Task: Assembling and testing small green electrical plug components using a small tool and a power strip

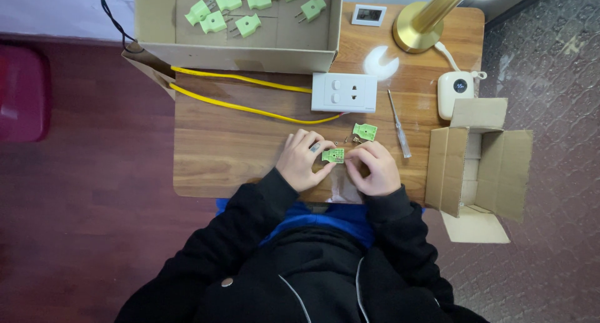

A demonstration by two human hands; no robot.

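Both hands, left [302,160] and right [373,168], pinch an open green plug half [334,155] at tabletop [219,148] centre. Its cover [365,131] lies at 1 o'clock, unjoined; finished plugs [250,4] fill the box at 11.

A small light-green plug half [334,155] lies flat between the two hands, its open inner face turned up and showing small metal parts, low over the wooden desk [219,148] near its front edge. The left hand [302,160] pinches its left end with thumb and fingertips, and the right hand [374,168] closes its grip on the right end. A second green plug half [365,131] of the same shape lies flat on the desk just beyond the right hand, slightly tilted.
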